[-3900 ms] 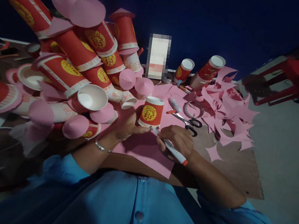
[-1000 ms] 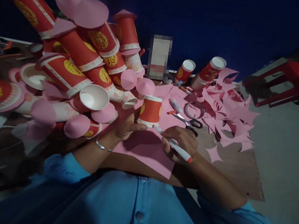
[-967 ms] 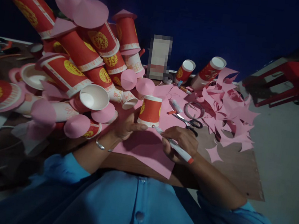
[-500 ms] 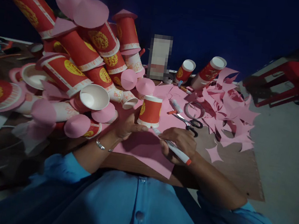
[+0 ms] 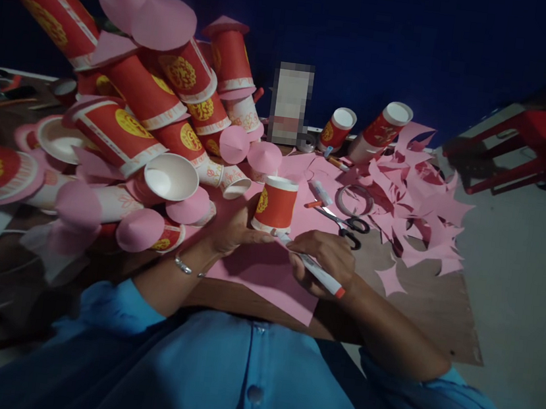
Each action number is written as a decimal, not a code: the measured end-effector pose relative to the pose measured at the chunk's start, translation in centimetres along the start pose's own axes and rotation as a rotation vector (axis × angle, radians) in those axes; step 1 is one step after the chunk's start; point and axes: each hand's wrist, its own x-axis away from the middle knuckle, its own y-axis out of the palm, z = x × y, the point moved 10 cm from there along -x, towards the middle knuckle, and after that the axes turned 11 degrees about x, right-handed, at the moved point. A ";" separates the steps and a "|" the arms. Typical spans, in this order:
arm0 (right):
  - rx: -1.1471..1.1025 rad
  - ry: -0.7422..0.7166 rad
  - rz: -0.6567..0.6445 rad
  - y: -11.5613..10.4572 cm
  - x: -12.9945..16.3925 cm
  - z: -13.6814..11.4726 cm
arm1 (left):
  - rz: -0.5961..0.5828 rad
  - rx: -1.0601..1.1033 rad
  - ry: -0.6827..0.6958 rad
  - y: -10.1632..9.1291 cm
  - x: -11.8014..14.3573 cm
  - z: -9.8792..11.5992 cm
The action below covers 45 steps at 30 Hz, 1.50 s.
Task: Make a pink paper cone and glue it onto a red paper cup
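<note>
An upside-down red paper cup (image 5: pixel 276 205) with a gold emblem stands on a pink paper sheet (image 5: pixel 269 277). My left hand (image 5: pixel 233 226) grips the cup at its lower left side. My right hand (image 5: pixel 326 261) holds a white marker (image 5: pixel 312 270) with an orange end, its tip touching the paper at the cup's rim on the near right. A bracelet circles my left wrist.
A big heap of red cups and pink paper cones (image 5: pixel 128 120) fills the left. Scissors (image 5: pixel 347 225), a tape ring (image 5: pixel 353 200) and another marker (image 5: pixel 319 193) lie behind my right hand. Pink paper scraps (image 5: pixel 416 209) cover the right. Two cups (image 5: pixel 361 132) stand at the back. A red stool (image 5: pixel 535 137) is far right.
The cup has turned under my left hand, so its gold emblem faces further left. My right hand has shifted the marker tip slightly along the cup's rim.
</note>
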 end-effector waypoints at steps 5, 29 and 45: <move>-0.031 -0.017 0.028 -0.1 0.1 0.0 | -0.017 -0.039 -0.006 0.1 0.0 0.0; 0.027 0.002 0.012 -0.6 -0.2 0.0 | 0.043 -0.004 0.029 -0.9 0.1 0.1; -0.013 -0.049 0.009 0.2 0.2 -0.3 | -0.003 -0.082 0.045 -0.3 -0.1 0.2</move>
